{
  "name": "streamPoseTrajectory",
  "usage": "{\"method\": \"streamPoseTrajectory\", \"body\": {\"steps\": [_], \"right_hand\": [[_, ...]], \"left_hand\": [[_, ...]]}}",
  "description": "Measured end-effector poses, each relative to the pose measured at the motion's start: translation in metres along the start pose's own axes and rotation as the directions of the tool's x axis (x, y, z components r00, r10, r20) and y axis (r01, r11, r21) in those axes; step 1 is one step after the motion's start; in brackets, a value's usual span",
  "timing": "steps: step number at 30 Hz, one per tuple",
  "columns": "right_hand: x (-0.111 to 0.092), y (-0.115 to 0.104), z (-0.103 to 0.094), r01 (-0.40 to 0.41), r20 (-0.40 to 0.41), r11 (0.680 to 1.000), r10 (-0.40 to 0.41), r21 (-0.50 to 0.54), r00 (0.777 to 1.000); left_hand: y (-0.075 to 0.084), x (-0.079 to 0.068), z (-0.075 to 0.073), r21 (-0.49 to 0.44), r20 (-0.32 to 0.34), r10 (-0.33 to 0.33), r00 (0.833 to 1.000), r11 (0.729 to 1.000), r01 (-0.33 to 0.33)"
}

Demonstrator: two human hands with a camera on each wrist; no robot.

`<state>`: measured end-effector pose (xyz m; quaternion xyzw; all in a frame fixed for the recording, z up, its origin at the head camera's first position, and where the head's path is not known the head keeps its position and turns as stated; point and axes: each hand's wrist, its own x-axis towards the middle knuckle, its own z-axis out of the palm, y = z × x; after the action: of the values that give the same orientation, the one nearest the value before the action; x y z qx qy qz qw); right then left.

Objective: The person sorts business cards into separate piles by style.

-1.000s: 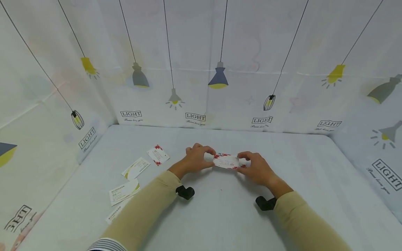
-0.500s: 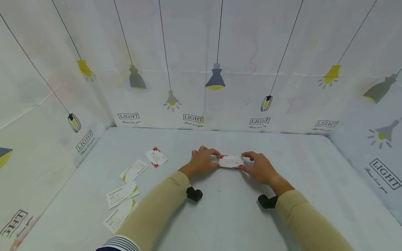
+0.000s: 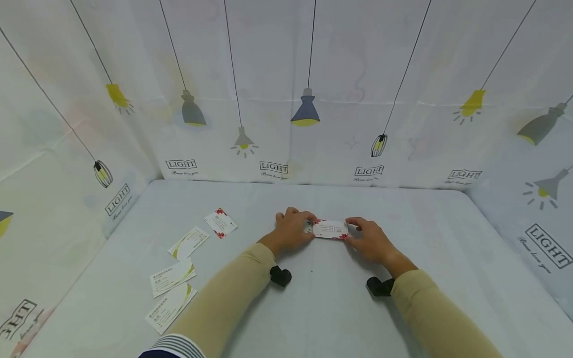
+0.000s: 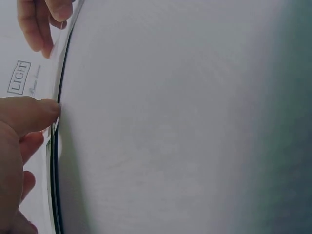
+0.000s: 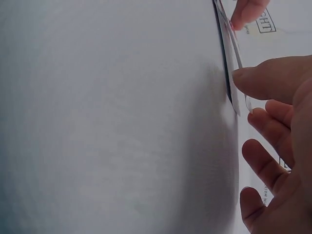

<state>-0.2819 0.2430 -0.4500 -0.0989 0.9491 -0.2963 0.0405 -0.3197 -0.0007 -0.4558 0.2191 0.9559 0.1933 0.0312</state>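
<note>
A white business card with red floral corners lies level between my two hands, toward the back of the table. My left hand pinches its left end between thumb and fingers. At the opposite end, my right hand pinches it the same way. The right wrist view shows the card edge-on as thin layers, with the right thumb at the near edge; how many cards are there I cannot tell. Beneath the left thumb, its left end is mostly hidden.
Another red-cornered card lies on the white table to the left. Nearer me are three white cards with yellow-green curves: a far one, a middle one and a near one. Lamp-printed cloth walls the back and sides.
The card between my hands has gone from bowed to flat and shifted slightly right. My left hand moved right with it, and the left sleeve now uncovers the nearest yellow-green card.
</note>
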Motion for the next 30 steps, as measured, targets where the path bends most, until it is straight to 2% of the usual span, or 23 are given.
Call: {"method": "streamPoseTrajectory", "body": {"steps": [10,21,30], "right_hand": [[0.0065,-0.0017,0.0021,0.001,0.018,1.0,-0.001,-0.028,1.0],[0.0057,-0.0028,0.0016,-0.007,0.017,0.999,0.008,-0.04,1.0],[0.0058,-0.001,0.0028,-0.016,0.014,0.999,0.016,-0.037,1.0]], "left_hand": [[0.0002,0.0005,-0.0031,0.025,0.008,-0.015,1.0,1.0,0.015],[0.0075,-0.0031,-0.0074,0.028,0.018,-0.049,0.999,0.998,0.049],[0.0036,-0.0024,-0.0029,0.011,0.004,-0.037,0.999,0.999,0.037]]}}
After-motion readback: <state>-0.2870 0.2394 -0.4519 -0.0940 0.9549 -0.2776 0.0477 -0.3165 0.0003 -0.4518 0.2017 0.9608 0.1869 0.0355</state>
